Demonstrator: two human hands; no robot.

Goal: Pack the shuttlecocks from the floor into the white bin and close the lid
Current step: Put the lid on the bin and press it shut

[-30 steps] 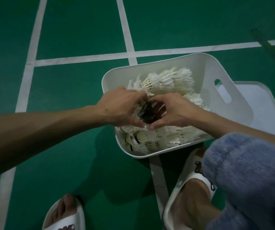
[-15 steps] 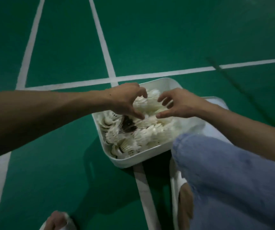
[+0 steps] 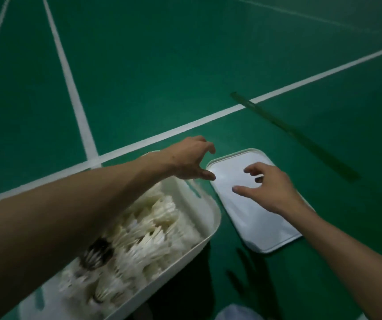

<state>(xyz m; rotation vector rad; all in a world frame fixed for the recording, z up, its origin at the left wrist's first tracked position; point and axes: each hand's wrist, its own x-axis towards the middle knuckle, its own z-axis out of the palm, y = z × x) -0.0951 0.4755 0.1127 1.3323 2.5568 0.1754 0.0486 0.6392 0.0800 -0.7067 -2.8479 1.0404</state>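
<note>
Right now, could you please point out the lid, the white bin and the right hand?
lid [image 3: 258, 224], head view, bare flat top.
white bin [image 3: 212, 224], head view, wall at the corner nearest the lid.
right hand [image 3: 275, 190], head view, back of the hand.

A badminton court is indicated; the ground is covered throughout by a smooth green sports floor [image 3: 185, 65], seen under dim light; it is marked with straight white painted lines [image 3: 70, 79], narrow and even in width, which are met at a junction and are laid out at angles as court boundaries are; a rounded white plastic bin [image 3: 215, 218] is set on this floor and is filled with white feathered shuttlecocks [image 3: 157, 218]; a long dark green strip [image 3: 300, 137] is seen running across the floor beyond.
</note>
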